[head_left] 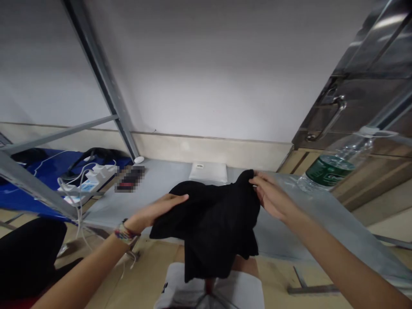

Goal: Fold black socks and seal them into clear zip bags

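Observation:
A black garment (214,219), soft and crumpled, hangs between my two hands above the table's front edge and my lap. My left hand (161,210) grips its left side, thumb on top and the other fingers hidden beneath the cloth. At the upper right corner, my right hand (268,193) pinches the fabric between thumb and fingers. The lower part drapes down in front of my knees. Its exact cut cannot be made out in the folds.
Behind the garment, a white flat packet (208,171) lies on the grey table (309,227). A clear water bottle (334,165) stands tilted in view at right. On the left are a power strip (93,180) with cables, a pixelated item (130,179) and a metal post (103,81).

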`<control>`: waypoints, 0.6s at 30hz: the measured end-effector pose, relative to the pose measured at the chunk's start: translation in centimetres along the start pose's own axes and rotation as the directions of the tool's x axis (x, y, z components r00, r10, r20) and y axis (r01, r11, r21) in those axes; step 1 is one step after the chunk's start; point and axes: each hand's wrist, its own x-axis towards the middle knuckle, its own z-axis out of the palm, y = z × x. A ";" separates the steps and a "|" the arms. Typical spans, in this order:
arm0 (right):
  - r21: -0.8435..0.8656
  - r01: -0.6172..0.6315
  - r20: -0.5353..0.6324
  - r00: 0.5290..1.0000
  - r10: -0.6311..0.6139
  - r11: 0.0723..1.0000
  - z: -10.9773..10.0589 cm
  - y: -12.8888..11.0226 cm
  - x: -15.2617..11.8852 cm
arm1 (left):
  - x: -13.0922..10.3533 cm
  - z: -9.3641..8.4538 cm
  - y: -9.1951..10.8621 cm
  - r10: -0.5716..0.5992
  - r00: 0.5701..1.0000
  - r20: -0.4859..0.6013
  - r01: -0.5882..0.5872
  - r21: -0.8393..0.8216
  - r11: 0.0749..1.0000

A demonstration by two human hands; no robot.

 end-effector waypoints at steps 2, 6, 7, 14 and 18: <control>-0.038 -0.110 -0.010 0.994 0.110 0.993 -0.9 1.7 0.2 | 0.5 0.8 -1.4 -0.006 0.998 -0.057 0.014 0.153 0.988; -0.023 -0.197 -0.073 0.978 0.195 0.980 -3.0 4.1 0.3 | 0.9 0.2 -3.8 0.122 0.975 -0.188 -0.060 0.306 0.950; -0.009 -0.195 -0.100 0.976 0.193 0.981 -3.5 4.5 0.4 | 1.0 -0.1 -4.3 0.134 0.962 -0.236 -0.064 0.284 0.957; -0.187 -0.260 -0.072 0.965 0.250 0.947 -4.7 6.7 1.6 | 3.3 -0.3 -5.5 -0.202 0.949 -0.243 0.212 0.013 0.977; -0.264 -0.226 -0.044 0.974 0.222 0.938 -4.4 7.0 2.1 | 5.7 0.9 -4.0 -0.017 0.991 -0.132 0.065 0.367 0.928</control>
